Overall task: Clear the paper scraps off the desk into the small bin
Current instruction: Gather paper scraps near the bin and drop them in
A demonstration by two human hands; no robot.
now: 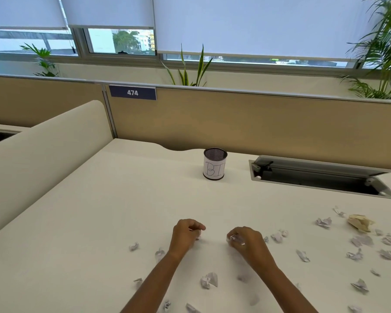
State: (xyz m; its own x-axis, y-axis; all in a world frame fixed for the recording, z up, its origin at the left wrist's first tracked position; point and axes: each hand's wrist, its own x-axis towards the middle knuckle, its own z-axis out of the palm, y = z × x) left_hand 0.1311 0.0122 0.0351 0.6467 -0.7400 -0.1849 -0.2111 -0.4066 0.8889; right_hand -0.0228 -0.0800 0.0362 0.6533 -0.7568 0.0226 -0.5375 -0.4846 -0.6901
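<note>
Your right hand (246,241) is curled around a crumpled white paper scrap (235,239); your left hand (186,233) pinches another small wad (198,234). More crinkled scraps (209,280) litter the smooth cream desk (99,211), well short of the cylindrical black mesh bin (215,163).

Sign 474 (132,92), plants (187,68), cable hatch (321,177).

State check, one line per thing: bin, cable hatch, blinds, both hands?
small bin: upright, contents not visible
cable hatch: lid open
blinds: mostly lowered
left hand: closed around a scrap
right hand: closed around a crumpled scrap
loose paper scraps: scattered on the desk
</note>
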